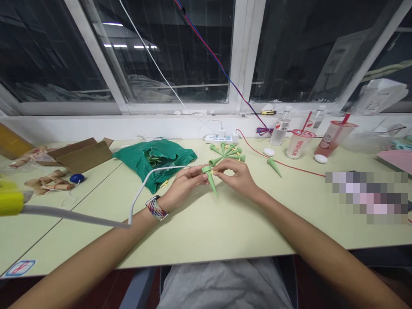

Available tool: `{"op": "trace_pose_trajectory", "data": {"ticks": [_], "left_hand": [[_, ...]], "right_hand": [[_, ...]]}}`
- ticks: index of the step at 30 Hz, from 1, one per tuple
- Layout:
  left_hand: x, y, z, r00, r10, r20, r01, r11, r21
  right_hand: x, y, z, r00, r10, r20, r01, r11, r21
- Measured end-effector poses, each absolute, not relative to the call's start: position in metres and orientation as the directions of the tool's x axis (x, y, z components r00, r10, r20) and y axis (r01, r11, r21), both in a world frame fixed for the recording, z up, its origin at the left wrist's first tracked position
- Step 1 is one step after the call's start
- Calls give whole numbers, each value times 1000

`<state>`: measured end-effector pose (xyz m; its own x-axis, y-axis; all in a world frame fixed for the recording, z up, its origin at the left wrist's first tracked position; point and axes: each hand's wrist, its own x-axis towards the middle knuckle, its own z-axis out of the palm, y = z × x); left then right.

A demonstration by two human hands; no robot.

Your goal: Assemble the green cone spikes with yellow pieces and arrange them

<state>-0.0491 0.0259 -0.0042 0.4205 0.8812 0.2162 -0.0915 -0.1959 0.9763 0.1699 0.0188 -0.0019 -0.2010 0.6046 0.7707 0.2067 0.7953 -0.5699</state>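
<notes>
My left hand [182, 185] is closed around the wide top of a green plastic watering spike [211, 183], whose point hangs down and slightly right. My right hand [238, 177] pinches a small yellow valve piece [213, 171] against the spike's side; the fingers partly hide it. Just beyond my hands, several similar green spikes [223, 149] with yellow pieces lie fanned out, points together. A lone green spike [274, 167] rests to the right. Left of my hands, more green parts show through the torn opening of a green plastic bag [133, 158]. Small yellow pieces [164, 184] lie beside it.
A white cable arm [77, 216] crosses above my left forearm. At the left are a cardboard box [82, 156] and wooden pieces with a blue ball [77, 178]. A power strip [219, 139], bottle [281, 126], drink cups [299, 143] and red cable [299, 168] occupy the back and right.
</notes>
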Motion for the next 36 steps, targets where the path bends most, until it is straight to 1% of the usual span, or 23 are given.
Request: {"op": "trace_pose_trajectory", "data": {"ticks": [4, 11, 17, 22, 26, 30, 33, 36], "left_hand": [[-48, 23, -1, 421, 879, 223, -122, -189, 974], [-47, 22, 0, 426, 872, 241, -85, -227, 970], [-45, 19, 5, 390, 877, 282, -3, -305, 952], [-43, 19, 2, 356, 886, 296, 65, -339, 938], [-42, 20, 1, 343, 890, 299, 83, -346, 935], [-43, 19, 3, 345, 886, 308, 99, -361, 927], [-44, 17, 6, 352, 887, 298, 123, -360, 925], [-45, 17, 5, 375, 884, 279, 85, -333, 939]], "right_hand": [[175, 18, 4, -238, 638, 732, 173, 770, -614], [175, 19, 3, -255, 716, 650, 148, 693, -706], [172, 22, -4, -203, 831, 519, 97, 544, -833], [170, 22, -7, -188, 898, 397, 13, 406, -914], [169, 20, -7, -179, 923, 339, -27, 340, -940], [168, 20, -8, -189, 930, 316, -60, 310, -949], [167, 20, -8, -194, 925, 325, -46, 323, -945], [167, 18, -7, -203, 910, 360, 12, 370, -929]]}}
